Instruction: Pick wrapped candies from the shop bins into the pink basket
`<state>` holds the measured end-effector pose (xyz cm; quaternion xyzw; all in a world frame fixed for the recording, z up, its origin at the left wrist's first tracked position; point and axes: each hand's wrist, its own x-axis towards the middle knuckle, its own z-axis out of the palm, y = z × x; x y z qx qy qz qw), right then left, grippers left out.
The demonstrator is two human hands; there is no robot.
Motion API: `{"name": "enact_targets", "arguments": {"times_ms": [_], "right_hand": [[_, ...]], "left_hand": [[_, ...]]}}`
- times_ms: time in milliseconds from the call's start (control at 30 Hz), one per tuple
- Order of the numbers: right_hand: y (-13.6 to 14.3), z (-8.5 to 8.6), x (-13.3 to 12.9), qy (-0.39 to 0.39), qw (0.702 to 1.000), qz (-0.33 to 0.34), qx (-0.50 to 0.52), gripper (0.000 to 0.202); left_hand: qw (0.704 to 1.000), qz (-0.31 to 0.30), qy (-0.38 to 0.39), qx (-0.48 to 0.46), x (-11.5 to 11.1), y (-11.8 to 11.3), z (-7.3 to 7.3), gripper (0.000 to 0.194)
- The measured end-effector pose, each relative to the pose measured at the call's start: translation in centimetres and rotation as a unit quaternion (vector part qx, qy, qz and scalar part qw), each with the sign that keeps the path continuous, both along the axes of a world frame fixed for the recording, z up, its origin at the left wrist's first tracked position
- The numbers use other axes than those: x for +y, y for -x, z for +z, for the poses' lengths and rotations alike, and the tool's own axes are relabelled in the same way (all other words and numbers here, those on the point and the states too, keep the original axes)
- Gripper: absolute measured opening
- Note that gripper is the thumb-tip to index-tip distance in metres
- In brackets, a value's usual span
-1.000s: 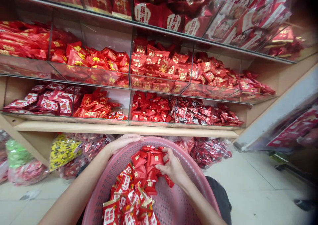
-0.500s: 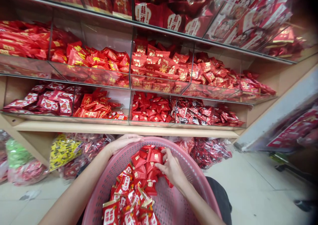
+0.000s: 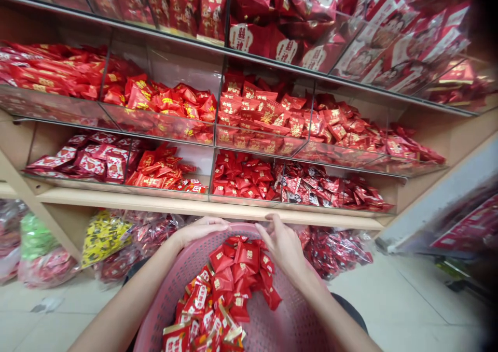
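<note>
A round pink plastic basket (image 3: 167,290) with a perforated wall stands in front of me, below the shelves. My left hand (image 3: 200,230) grips its far-left rim. Small red packets with gold print (image 3: 233,271) lie heaped in the basket's upper part, and red packets with gold edges and white labels (image 3: 196,315) fill the lower left. Over the basket's far-right rim is my right hand (image 3: 284,245), thumb and fingers apart, with nothing visible in it. Red packets lie just to its left, inside the basket.
A wooden shelf unit (image 3: 128,199) with clear-fronted compartments of red packets (image 3: 245,176) rises ahead. Beneath it sit plastic bags of goods, among them a yellow bag (image 3: 105,238) and a green bag (image 3: 39,235). A pale wall end (image 3: 428,207) stands at right, above a tiled floor (image 3: 400,295).
My right hand has left the red packets, moved up and right to the basket's rim, and its fingers have spread. My left hand stays on the rim. The view has shifted slightly.
</note>
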<state>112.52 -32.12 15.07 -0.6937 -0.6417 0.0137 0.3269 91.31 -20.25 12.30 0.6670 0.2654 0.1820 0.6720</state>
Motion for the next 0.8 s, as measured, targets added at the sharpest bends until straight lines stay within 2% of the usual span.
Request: {"name": "enact_targets", "arguments": {"times_ms": [133, 233, 333, 433, 567, 800], "right_hand": [[0.2, 2.9, 4.6, -0.059, 0.995, 0.069, -0.039, 0.026], [0.9, 3.9, 8.9, -0.080, 0.985, 0.145, -0.039, 0.027], [1.6, 3.8, 13.1, -0.019, 0.980, 0.196, 0.025, 0.036], [2.1, 3.3, 16.0, 0.055, 0.973, 0.212, 0.075, 0.044], [2.0, 2.7, 17.5, 0.081, 0.970, 0.214, 0.079, 0.043], [1.6, 2.5, 17.9, 0.113, 0.968, 0.216, 0.057, 0.043]], "left_hand": [[1.000, -0.003, 0.000, -0.006, -0.1, 0.0, 0.1, 0.037], [1.000, 0.009, -0.005, -0.002, -0.1, 0.1, -0.1, 0.038], [1.000, 0.017, -0.007, 0.003, 0.0, 0.2, -0.4, 0.037], [1.000, 0.016, -0.007, 0.003, 0.1, 0.3, -0.5, 0.037], [1.000, 0.011, -0.008, 0.006, 0.1, 0.4, -0.5, 0.036], [1.000, 0.013, -0.018, 0.006, 0.1, 0.4, -0.5, 0.036]]}}
